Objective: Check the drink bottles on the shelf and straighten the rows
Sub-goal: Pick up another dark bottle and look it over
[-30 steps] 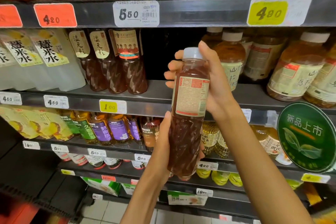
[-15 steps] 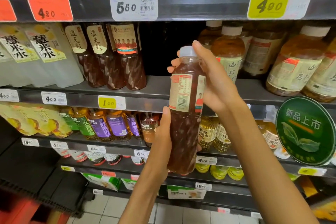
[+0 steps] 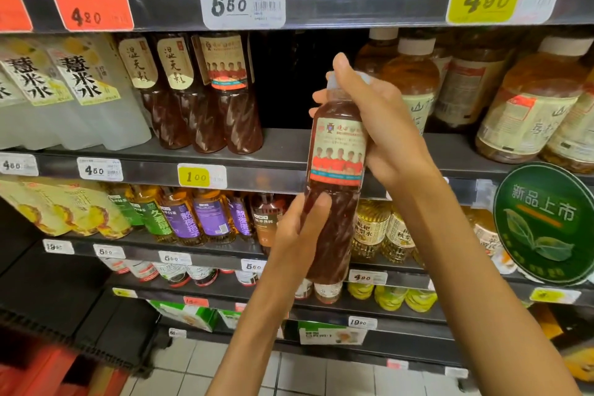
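I hold a tall bottle of dark red-brown drink (image 3: 334, 202) upright in front of the shelves, its white cap up. Its label now faces me, with a row of figures in red shirts. My right hand (image 3: 382, 125) grips the neck and upper label from the right. My left hand (image 3: 297, 235) grips the lower body from the left. Three matching dark bottles (image 3: 205, 96) stand in a row on the middle shelf (image 3: 283, 145), left of a dark gap behind the held bottle.
Cloudy white bottles (image 3: 74, 96) stand at the left of that shelf, amber wide bottles (image 3: 527, 106) at the right. Lower shelves carry purple-labelled bottles (image 3: 209, 215) and yellow bottles (image 3: 369, 228). A green round sign (image 3: 543, 222) juts out at right. Tiled floor (image 3: 225, 373) lies below.
The bottle has turned in my hands: the back label with small print swung away and the front label with the red shirts came round to me. Both hands kept their grip.
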Motion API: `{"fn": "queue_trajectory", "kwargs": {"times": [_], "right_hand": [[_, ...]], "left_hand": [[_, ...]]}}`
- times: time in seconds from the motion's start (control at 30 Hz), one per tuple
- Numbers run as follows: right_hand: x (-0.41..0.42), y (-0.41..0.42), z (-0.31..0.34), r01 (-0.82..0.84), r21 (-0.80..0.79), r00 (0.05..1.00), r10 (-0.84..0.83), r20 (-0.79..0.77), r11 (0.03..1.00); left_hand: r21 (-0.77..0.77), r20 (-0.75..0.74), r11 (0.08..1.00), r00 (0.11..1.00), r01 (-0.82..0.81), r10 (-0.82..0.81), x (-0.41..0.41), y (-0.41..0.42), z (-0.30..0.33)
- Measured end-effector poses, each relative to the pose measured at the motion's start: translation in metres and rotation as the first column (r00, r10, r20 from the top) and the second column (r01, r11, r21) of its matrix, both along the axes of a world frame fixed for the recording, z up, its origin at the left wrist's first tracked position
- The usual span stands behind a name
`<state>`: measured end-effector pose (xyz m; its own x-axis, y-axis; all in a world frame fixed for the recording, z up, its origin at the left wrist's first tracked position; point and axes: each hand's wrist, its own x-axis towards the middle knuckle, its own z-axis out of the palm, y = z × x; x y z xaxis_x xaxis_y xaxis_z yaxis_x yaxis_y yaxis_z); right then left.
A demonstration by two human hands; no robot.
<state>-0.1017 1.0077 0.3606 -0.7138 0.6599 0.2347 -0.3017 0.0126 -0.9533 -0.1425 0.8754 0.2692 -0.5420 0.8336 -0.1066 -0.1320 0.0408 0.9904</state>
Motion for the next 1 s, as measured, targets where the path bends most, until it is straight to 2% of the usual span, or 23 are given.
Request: {"fn": "queue_trajectory", "kwargs": {"times": [0.07,0.17,0.27,0.33,0.47,0.6,0.73,0.83,0.93,1.0], "right_hand": [[-0.001,0.002,-0.002,-0.042,-0.05,0.999,0.043,0.025,0.998],[-0.005,0.005,-0.011,-0.095,-0.164,0.995,0.097,0.007,0.982],[-0.01,0.003,-0.019,-0.15,-0.316,0.988,0.148,-0.032,0.937],[-0.013,0.004,-0.02,-0.131,-0.351,0.99,0.141,0.002,0.927],[-0.015,0.005,-0.021,-0.119,-0.42,0.991,0.134,0.005,0.9],[-0.011,0.006,-0.018,-0.2,-0.416,0.98,0.185,-0.078,0.887],[-0.008,0.002,-0.007,-0.201,-0.238,0.978,0.183,-0.096,0.95],[-0.005,-0.005,-0.001,-0.126,-0.092,0.983,0.113,-0.142,0.988],[0.002,-0.01,0.004,0.011,0.083,0.979,0.006,-0.203,0.997],[0.004,-0.014,0.007,0.098,0.135,0.978,-0.07,-0.198,0.986]], "left_hand": [[0.028,-0.015,0.999,0.999,-0.029,0.029,0.009,0.0,0.005],[0.058,0.087,0.998,0.996,-0.031,0.026,0.01,-0.003,0.008],[0.067,0.225,0.997,0.972,0.046,-0.06,0.008,-0.008,0.008],[0.099,0.32,0.991,0.94,0.095,-0.122,0.007,-0.011,0.009],[0.195,0.368,0.97,0.905,0.147,-0.212,0.005,-0.019,0.012],[0.105,0.246,0.987,0.958,0.125,-0.147,0.003,-0.019,0.017],[-0.008,0.054,0.995,0.994,0.099,-0.099,0.002,-0.012,0.012],[0.064,-0.044,0.996,0.998,0.054,-0.051,-0.001,-0.004,0.005],[0.2,-0.168,0.98,0.986,0.016,0.018,-0.006,0.003,-0.001],[0.202,-0.272,0.979,0.961,0.005,0.051,-0.005,0.008,-0.005]]}}
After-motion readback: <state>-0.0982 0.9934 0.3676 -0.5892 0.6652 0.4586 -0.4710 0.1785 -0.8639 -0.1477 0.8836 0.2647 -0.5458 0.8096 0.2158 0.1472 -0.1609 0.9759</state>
